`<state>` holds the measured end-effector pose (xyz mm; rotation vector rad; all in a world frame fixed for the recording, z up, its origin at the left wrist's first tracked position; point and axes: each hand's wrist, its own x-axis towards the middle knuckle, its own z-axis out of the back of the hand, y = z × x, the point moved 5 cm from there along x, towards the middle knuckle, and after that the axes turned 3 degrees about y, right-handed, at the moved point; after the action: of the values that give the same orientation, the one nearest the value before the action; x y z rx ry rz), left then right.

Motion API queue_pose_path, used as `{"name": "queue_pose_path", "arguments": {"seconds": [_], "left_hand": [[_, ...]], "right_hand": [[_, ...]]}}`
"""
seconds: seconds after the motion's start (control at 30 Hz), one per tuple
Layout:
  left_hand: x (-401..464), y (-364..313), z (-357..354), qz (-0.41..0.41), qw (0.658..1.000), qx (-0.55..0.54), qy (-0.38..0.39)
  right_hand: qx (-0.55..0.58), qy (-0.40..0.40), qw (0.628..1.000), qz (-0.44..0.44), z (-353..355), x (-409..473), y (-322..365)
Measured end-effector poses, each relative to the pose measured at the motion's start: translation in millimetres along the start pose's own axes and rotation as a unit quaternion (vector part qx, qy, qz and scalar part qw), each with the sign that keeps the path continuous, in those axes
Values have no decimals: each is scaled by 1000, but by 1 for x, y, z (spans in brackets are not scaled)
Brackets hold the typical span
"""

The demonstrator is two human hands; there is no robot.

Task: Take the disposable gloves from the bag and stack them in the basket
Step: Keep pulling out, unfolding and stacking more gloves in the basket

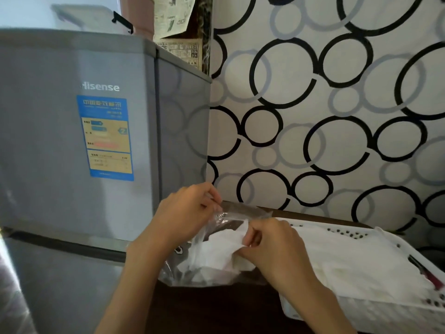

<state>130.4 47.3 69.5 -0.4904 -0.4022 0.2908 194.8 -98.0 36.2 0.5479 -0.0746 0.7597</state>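
A big wall (337, 116) fills the right side, white with black and grey rings all over it. To the left stands a tall grey fridge (60, 141) with two doors, one above the other. The word "Hisense" (100, 87) is written on the top door in pale letters. Under it is a blue and yellow sticker (108, 138) with a number 2 in an arrow; the rest of its writing is too blurry to read. On top of the fridge, at the back, hang old newspaper pages (173, 15), with print too small to read.

Low on the right sits a white basket (361, 312) with small holes in its sides. It rests on a dark table (204, 309). White gloves (356, 259) already lie flat inside it.

Just left of the basket is a clear plastic bag (204, 278) on the table. More white gloves (216, 251) are bunched up in it.

The left hand (185, 213) pinches the top edge of the bag with fingers and thumb. The right hand (269, 244) pinches a glove at the bag's mouth, with fingers curled around it.
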Motion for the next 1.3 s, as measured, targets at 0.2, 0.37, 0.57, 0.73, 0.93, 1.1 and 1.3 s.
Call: {"name": "queue_pose_path", "arguments": {"seconds": [0.2,0.37,0.57,0.73,0.93,1.1,1.3], "left_hand": [[5,-3,-12,-7,999,41,13],[6,-10,-14,-27,999,26,2],[5,-9,-10,-33,999,28,-7],[4,-14,-13,-40,999,-34,13],[4,-11,-16,-57,996,-60,34],[2,-9,-11,-48,996,-48,52],[7,-9,-17,-49,995,-81,37]], "right_hand": [[67,5,997,47,13,6,-16],[118,-168,977,64,29,6,-17],[180,-39,981,63,33,7,-22],[179,65,976,104,36,-1,-22],[98,-127,977,139,31,4,-13],[99,-98,986,90,30,6,-22],[252,-17,961,110,31,4,-17]]}}
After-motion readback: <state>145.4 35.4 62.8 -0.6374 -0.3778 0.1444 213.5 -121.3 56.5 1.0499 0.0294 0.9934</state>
